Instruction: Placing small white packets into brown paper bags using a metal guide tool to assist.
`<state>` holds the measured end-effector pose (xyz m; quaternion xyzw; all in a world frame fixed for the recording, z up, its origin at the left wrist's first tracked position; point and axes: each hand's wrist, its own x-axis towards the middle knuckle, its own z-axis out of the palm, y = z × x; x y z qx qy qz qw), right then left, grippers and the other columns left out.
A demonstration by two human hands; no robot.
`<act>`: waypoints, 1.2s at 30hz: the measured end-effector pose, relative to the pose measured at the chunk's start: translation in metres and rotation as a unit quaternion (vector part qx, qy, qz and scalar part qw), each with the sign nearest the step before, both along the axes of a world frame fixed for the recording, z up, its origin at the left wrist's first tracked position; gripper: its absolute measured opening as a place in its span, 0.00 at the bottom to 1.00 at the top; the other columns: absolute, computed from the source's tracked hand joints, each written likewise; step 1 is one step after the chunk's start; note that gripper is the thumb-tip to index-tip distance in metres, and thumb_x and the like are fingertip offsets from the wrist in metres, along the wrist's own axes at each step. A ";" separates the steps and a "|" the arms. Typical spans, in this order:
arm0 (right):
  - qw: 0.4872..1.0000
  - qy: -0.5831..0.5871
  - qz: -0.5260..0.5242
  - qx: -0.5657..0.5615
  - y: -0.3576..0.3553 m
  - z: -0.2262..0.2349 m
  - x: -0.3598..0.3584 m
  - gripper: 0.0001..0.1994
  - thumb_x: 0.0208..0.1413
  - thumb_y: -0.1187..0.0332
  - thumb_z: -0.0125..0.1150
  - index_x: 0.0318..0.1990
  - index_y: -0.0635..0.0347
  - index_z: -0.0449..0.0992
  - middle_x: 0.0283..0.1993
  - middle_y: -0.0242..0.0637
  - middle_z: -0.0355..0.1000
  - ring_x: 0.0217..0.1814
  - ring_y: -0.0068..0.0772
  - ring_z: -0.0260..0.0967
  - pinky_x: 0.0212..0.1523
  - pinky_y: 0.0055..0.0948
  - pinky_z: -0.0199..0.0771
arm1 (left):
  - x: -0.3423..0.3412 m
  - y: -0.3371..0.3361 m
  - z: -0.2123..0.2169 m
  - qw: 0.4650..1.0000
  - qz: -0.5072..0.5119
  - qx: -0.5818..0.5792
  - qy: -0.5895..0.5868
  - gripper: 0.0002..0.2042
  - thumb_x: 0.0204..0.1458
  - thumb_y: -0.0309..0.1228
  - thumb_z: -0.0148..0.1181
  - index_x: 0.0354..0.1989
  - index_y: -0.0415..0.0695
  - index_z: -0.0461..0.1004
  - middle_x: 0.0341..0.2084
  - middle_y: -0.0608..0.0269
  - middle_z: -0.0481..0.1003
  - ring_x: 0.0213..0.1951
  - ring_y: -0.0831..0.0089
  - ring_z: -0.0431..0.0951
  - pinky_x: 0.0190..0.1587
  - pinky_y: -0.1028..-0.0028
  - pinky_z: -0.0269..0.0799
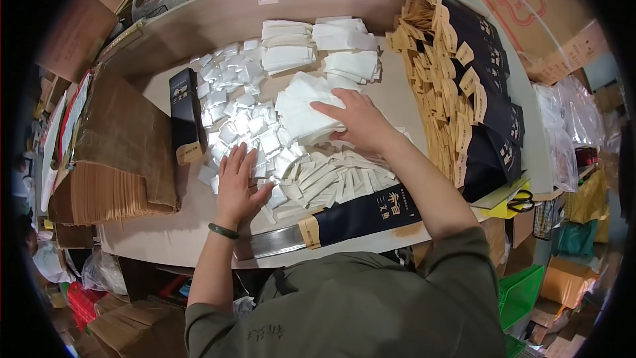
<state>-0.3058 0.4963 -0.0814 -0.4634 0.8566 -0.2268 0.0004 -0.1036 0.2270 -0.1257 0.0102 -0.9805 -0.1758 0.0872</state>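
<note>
My left hand (237, 182) lies flat, fingers spread, on a heap of small clear sachets (235, 109) in the middle of the table. My right hand (358, 119) reaches forward and rests on a stack of white folded napkins (301, 109), fingers extended on its top sheet. Below my right wrist lies a pile of long white wrapped sticks (331, 179). A dark blue paper sleeve with a tan end (361, 215) lies flat at the near table edge, over a shiny metal strip (275, 242).
More white napkin stacks (318, 43) sit at the back. Rows of dark blue and tan sleeves (464, 79) fill the right side. A dark box (185, 113) stands left, beside brown paper stacks (112, 179). Scissors (523, 200) lie at right. Cardboard boxes surround the table (218, 20).
</note>
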 end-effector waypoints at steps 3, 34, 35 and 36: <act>0.999 0.016 -0.028 0.013 0.005 0.000 0.005 0.32 0.48 0.62 0.72 0.64 0.36 0.70 0.63 0.48 0.63 0.64 0.52 0.61 0.64 0.44 0.62 | 0.001 0.007 0.011 1.000 0.010 -0.011 0.026 0.36 0.43 0.45 0.68 0.61 0.43 0.67 0.66 0.48 0.60 0.69 0.50 0.56 0.71 0.52 0.46; 0.954 -0.252 -0.099 -0.129 0.002 -0.033 -0.017 0.29 0.53 0.75 0.64 0.65 0.49 0.71 0.58 0.42 0.65 0.63 0.40 0.62 0.63 0.30 0.63 | -0.081 0.054 0.027 0.996 -0.063 -0.049 -0.038 0.15 0.48 0.32 0.61 0.45 0.46 0.74 0.48 0.58 0.74 0.56 0.60 0.71 0.64 0.54 0.60; 0.961 -0.229 -0.096 -0.118 0.003 -0.031 -0.016 0.29 0.52 0.76 0.64 0.64 0.47 0.71 0.59 0.43 0.65 0.63 0.42 0.62 0.64 0.32 0.63 | -0.077 0.051 0.029 0.996 -0.059 -0.046 -0.038 0.15 0.48 0.32 0.61 0.45 0.46 0.74 0.48 0.58 0.74 0.56 0.60 0.71 0.64 0.54 0.60; 0.968 -0.206 -0.093 -0.106 0.004 -0.029 -0.014 0.30 0.52 0.76 0.65 0.64 0.46 0.71 0.60 0.45 0.65 0.63 0.45 0.62 0.64 0.33 0.63 | -0.071 0.046 0.030 0.995 -0.046 -0.050 -0.074 0.16 0.47 0.30 0.62 0.46 0.46 0.74 0.50 0.59 0.73 0.57 0.61 0.71 0.64 0.52 0.60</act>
